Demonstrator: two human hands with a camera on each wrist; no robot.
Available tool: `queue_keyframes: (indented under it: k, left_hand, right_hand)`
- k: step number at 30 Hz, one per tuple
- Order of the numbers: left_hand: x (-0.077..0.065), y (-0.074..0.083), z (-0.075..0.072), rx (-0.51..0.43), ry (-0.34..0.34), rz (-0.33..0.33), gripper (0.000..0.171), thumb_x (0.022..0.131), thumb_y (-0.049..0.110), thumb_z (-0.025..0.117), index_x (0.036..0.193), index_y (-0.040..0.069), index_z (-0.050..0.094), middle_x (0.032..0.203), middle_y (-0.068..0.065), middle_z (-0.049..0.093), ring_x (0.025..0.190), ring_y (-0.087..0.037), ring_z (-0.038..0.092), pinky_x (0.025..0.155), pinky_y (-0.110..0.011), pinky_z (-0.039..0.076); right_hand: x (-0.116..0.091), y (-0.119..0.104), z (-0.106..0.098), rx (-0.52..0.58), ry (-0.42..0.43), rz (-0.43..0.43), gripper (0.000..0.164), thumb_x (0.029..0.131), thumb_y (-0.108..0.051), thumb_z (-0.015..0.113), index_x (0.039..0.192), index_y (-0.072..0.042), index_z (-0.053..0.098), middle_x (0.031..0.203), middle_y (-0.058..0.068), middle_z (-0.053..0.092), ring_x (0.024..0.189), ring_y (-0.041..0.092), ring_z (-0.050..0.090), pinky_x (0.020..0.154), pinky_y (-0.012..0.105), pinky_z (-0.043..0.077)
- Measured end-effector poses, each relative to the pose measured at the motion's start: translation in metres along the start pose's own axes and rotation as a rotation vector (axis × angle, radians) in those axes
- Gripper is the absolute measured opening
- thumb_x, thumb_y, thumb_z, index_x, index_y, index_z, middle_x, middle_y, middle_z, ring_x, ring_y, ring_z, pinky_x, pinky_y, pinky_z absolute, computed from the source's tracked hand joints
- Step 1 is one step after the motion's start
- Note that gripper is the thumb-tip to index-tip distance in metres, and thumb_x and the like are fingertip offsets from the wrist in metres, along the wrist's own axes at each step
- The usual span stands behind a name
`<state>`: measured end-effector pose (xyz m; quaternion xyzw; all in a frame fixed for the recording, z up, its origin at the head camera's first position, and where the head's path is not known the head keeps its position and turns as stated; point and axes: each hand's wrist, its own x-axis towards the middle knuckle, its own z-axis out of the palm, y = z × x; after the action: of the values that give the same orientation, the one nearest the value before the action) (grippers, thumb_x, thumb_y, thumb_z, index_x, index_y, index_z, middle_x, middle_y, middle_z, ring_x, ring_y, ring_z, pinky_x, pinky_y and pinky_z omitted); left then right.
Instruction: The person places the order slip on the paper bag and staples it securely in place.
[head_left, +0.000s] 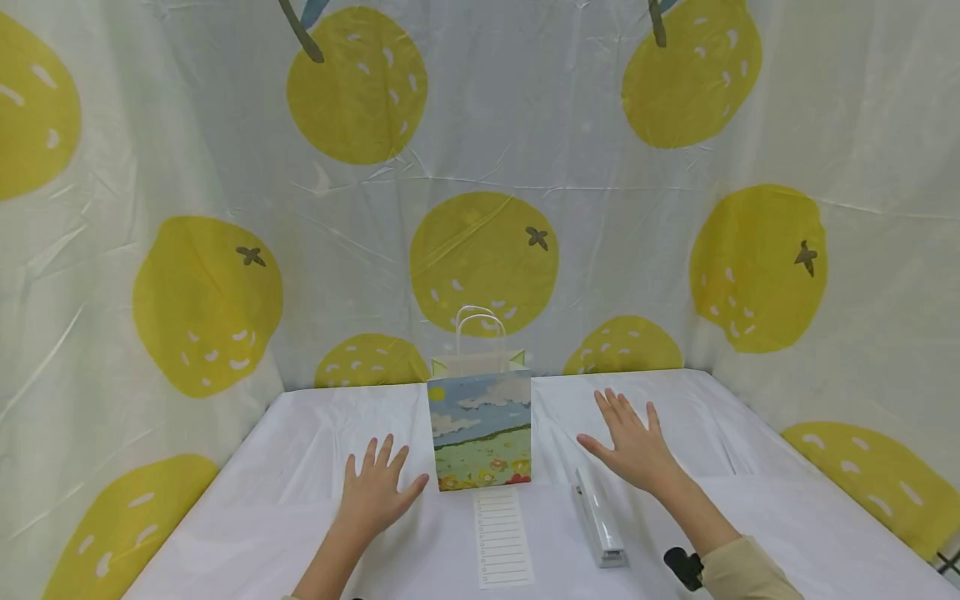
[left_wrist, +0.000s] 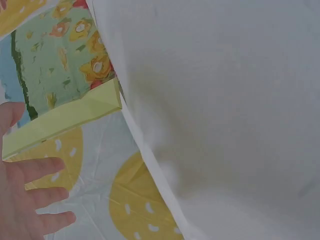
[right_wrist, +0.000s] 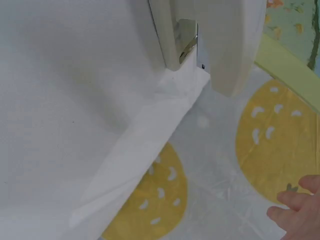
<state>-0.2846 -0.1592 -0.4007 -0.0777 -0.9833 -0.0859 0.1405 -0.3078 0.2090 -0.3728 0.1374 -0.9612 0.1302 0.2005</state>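
Observation:
A paper gift bag (head_left: 483, 433) with a painted sky and flower meadow stands upright on the table, its white handles raised. To its left my left hand (head_left: 375, 492) is held with fingers spread, holding nothing; the left wrist view shows the bag's green side (left_wrist: 65, 117) beyond the fingers (left_wrist: 45, 197). On the right my right hand (head_left: 633, 446) is also spread and holds nothing. Just below and left of it lies a white stapler (head_left: 598, 518), seen close up (right_wrist: 230, 45) in the right wrist view. A lined paper strip (head_left: 502, 537) with small checkboxes lies in front of the bag.
A white cloth covers the table (head_left: 247, 517). Behind it and along both sides hangs a curtain (head_left: 570, 192) printed with yellow fruit. A black object (head_left: 682, 568) sits by the right sleeve (head_left: 750, 571).

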Motion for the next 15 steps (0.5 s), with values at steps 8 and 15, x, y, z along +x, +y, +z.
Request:
queue_keyframes:
  k: [8, 15]
  left_hand:
    - [-0.002, 0.009, -0.005, -0.026, -0.001, -0.004, 0.060, 0.084, 0.051, 0.051, 0.126, 0.007, 0.053, 0.140, -0.018, 0.039, 0.131, -0.039, 0.031, 0.099, -0.064, 0.023]
    - [-0.003, 0.016, -0.005, -0.041, -0.016, -0.007, 0.059, 0.084, 0.052, 0.051, 0.122, 0.006, 0.056, 0.138, -0.018, 0.042, 0.127, -0.038, 0.038, 0.093, -0.063, 0.032]
  right_hand:
    - [0.004, -0.007, 0.001, 0.038, 0.015, -0.007, 0.079, 0.086, -0.052, 0.050, 0.141, -0.001, 0.027, 0.145, 0.023, 0.029, 0.133, 0.040, 0.026, 0.104, 0.064, 0.003]
    - [0.008, -0.011, 0.003, 0.069, 0.020, -0.016, 0.081, 0.086, -0.052, 0.049, 0.142, 0.000, 0.023, 0.147, 0.023, 0.024, 0.134, 0.041, 0.024, 0.104, 0.064, 0.002]
